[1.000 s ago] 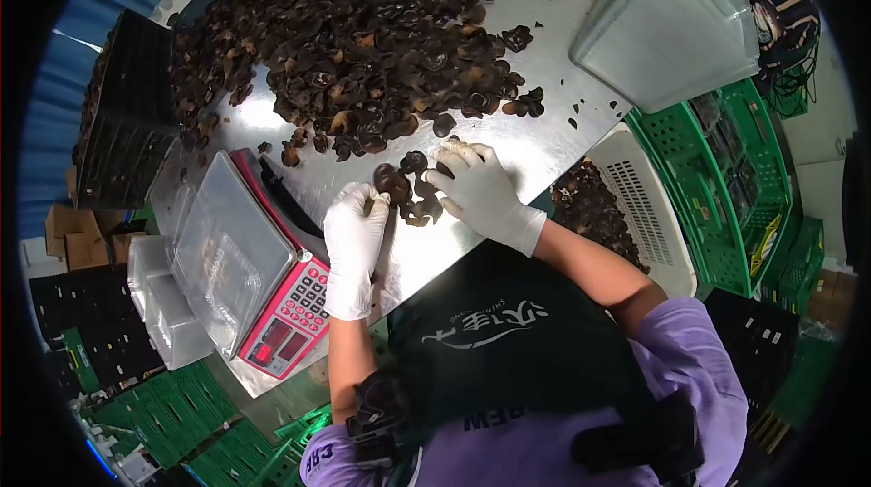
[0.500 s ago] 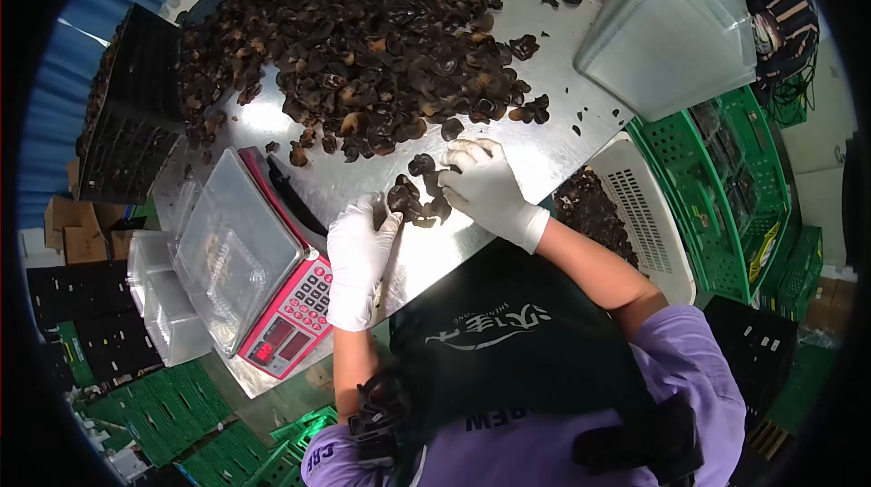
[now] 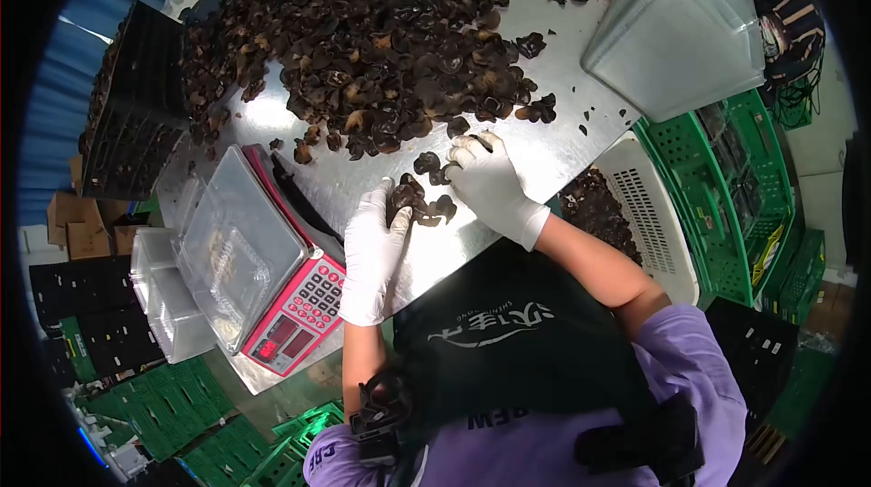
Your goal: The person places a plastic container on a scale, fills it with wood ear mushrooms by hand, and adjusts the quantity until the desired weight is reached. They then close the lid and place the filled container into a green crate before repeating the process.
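Observation:
Both my hands wear white gloves and work low over the metal table. My left hand (image 3: 375,256) has its thumb and fingers closed round a dark brown wood ear mushroom (image 3: 407,199). Another piece of wood ear (image 3: 441,209) lies just right of it on the table. My right hand (image 3: 490,183) is closed, its fingers curled against a small wood ear mushroom (image 3: 428,163); part of that piece is hidden by the fingertips. Beyond my hands spreads a large heap of wood ear mushrooms (image 3: 390,52).
A red scale (image 3: 299,319) with a clear plastic tub (image 3: 240,251) on it stands at the left. Stacked clear containers (image 3: 676,43) sit at the right table edge. Below are a white basket (image 3: 653,215) holding dark pieces and green crates (image 3: 726,188). Black trays (image 3: 136,106) rise at left.
My left hand has moved slightly right, closing further round the wood ear. My right hand has shifted a little, and the small wood ear now meets its fingertips.

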Demonstrator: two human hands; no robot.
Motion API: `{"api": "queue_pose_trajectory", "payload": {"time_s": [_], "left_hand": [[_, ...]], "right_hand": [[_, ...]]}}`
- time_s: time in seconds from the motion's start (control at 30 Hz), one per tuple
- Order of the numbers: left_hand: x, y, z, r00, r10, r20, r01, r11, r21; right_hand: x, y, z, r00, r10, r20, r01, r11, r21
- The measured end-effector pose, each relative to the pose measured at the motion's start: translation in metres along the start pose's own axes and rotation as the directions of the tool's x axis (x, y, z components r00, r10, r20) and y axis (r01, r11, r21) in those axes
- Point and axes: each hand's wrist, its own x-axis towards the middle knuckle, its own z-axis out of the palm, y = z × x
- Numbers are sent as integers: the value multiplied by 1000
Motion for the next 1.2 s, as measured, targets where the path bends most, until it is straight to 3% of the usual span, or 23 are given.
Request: {"api": "queue_pose_trajectory", "payload": {"time_s": [0.07, 0.13, 0.17, 0.2, 0.27, 0.4, 0.47, 0.5, 0.63, 0.67, 0.73, 0.8, 0.83, 0.87, 0.93, 0.97, 1.0, 1.03, 1.1, 1.13, 1.2], "left_hand": [[2, 0, -2, 999, -24, -34, 22, 998, -57], [7, 8, -7, 973, 118, -196, -100, 990, 102], [10, 15, -5, 945, 153, -289, -138, 988, 73], [13, 17, -3, 946, 156, -284, -140, 987, 74], [21, 21, 1, 958, 183, -222, -158, 979, 126], [32, 34, 14, 966, 242, -93, -208, 938, 276], [39, 36, 25, 937, 307, -166, -208, 873, 442], [42, 38, 26, 941, 311, -136, -213, 854, 474], [50, 31, 35, 949, 299, -101, -209, 835, 509], [49, 30, 34, 945, 311, -100, -217, 827, 519], [46, 34, 27, 950, 296, -101, -208, 838, 505], [41, 33, 22, 922, 331, -200, -227, 882, 414], [38, 35, 21, 904, 349, -247, -219, 874, 434], [36, 39, 20, 902, 353, -247, -221, 871, 439], [31, 55, 16, 808, 442, -389, -292, 874, 388], [26, 72, 15, 834, 414, -366, -368, 910, 191], [20, 81, 24, 767, 567, -300, -508, 822, 257], [19, 80, 52, 786, 580, -216, -567, 814, 124], [-4, 110, 73, 722, 685, 98, -663, 725, -185], [-5, 121, 78, 634, 734, 246, -688, 680, -255], [4, 131, 75, 693, 688, 215, -674, 724, -146]], "right_hand": [[2, 0, -4, 998, -7, -59, 9, 1000, 30], [6, 0, -25, 966, 128, -224, -55, 950, 307], [4, 5, -33, 956, 183, -227, -77, 910, 408], [2, 13, -43, 956, 194, -219, -74, 885, 460], [-16, 23, -92, 958, 287, -7, -206, 704, 680], [-87, 64, -156, 922, 143, 360, -264, 912, 315], [-103, 54, -187, 697, 353, 624, -281, 935, -215], [-114, 55, -186, 633, 452, 628, -306, 892, -333], [-126, 61, -170, 683, 525, 508, -423, 851, -311], [-128, 65, -157, 782, 484, 392, -422, 875, -239], [-117, 71, -136, 806, 512, 298, -487, 859, -160], [-101, 82, -112, 893, 449, 45, -447, 894, -42], [-84, 82, -112, 839, 538, 86, -540, 841, 5], [-74, 86, -101, 840, 541, -21, -538, 839, 82], [-51, 94, -84, 805, 591, -54, -579, 802, 148], [-43, 103, -66, 781, 618, -86, -580, 770, 264], [-35, 107, -56, 755, 645, -114, -568, 732, 377], [-31, 109, -53, 757, 643, -119, -564, 734, 379], [-22, 112, -52, 776, 629, 45, -589, 698, 408], [-23, 113, -52, 778, 626, 42, -585, 700, 409], [-30, 117, -54, 800, 598, 49, -514, 642, 569]]}}
